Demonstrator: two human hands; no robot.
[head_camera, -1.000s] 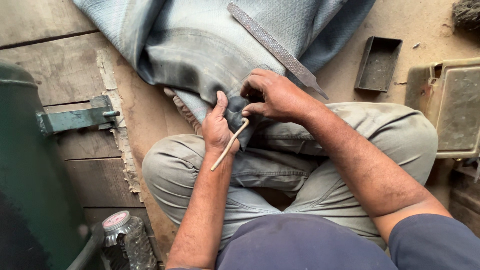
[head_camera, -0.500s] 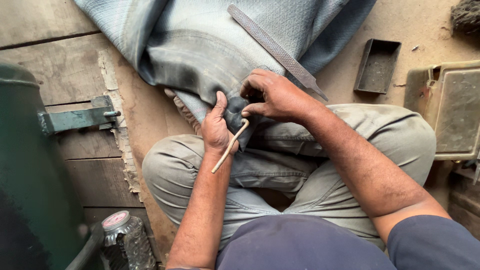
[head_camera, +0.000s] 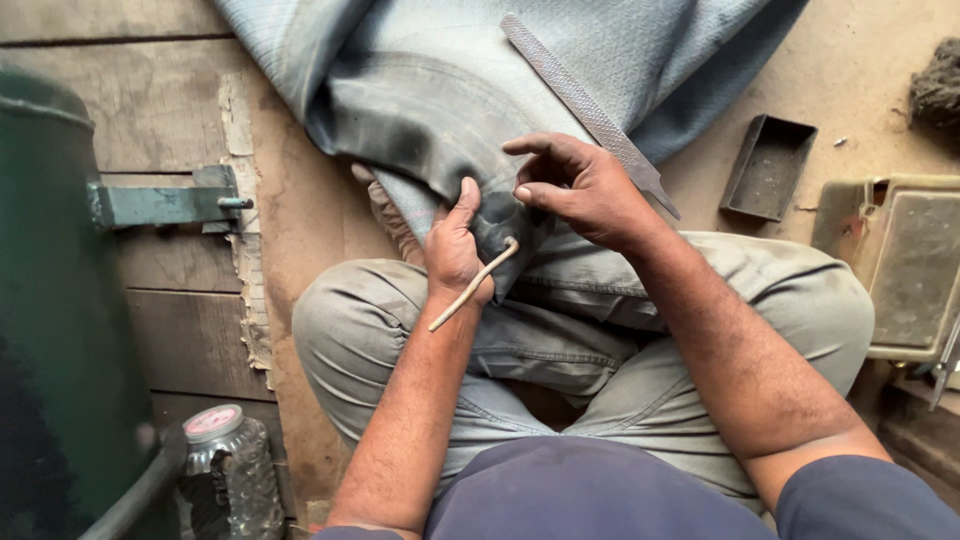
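Note:
A large grey rubber inner tube (head_camera: 440, 110) lies folded over my crossed legs and the floor. My left hand (head_camera: 455, 245) grips a fold of the tube, thumb pressed on top, with a thin pale stick (head_camera: 475, 285) held slanting across the palm. My right hand (head_camera: 580, 190) pinches the tube's surface just right of the left thumb, fingers curled. A long flat metal rasp (head_camera: 585, 105) rests on the tube, running diagonally behind my right hand.
A green metal tank (head_camera: 50, 300) with a bracket (head_camera: 160, 205) stands at left. A plastic jar with a pink lid (head_camera: 220, 460) sits near it. A small dark tray (head_camera: 765, 165) and a dirty square container (head_camera: 905, 265) lie at right on the floor.
Both hands stay in nearly the same place on the tube. The right fingers have shifted slightly on the fold.

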